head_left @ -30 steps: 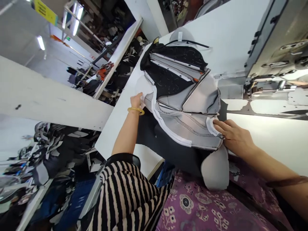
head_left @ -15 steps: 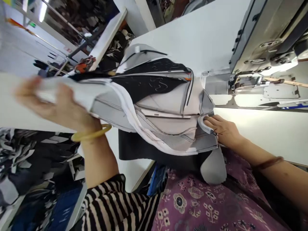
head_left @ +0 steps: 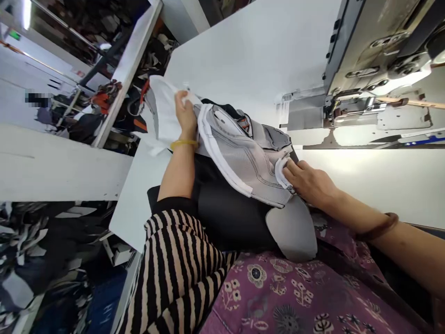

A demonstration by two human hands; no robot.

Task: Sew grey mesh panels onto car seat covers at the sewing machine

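A grey fabric cover piece (head_left: pixel 243 160) with white edging and dark stitch lines lies on the white sewing table (head_left: pixel 250 60) in front of me. My left hand (head_left: pixel 184 113), with a yellow bangle on the wrist, is closed on its far white edge. My right hand (head_left: pixel 308 181) pinches the near white-edged corner of the same piece. Black fabric (head_left: pixel 225 213) and a grey foam flap (head_left: pixel 294 229) hang from under it toward my lap.
An industrial sewing machine (head_left: pixel 378 65) stands on the table at the right. To the left, past the table edge, shelves and heaps of cut fabric pieces (head_left: pixel 41 241) fill the floor area. A white beam (head_left: pixel 59 167) runs across at left.
My left hand swung the stacked fabric out to the left, then set it back down on the table, flatter and closer to me. My right hand kept its grip on the near corner.
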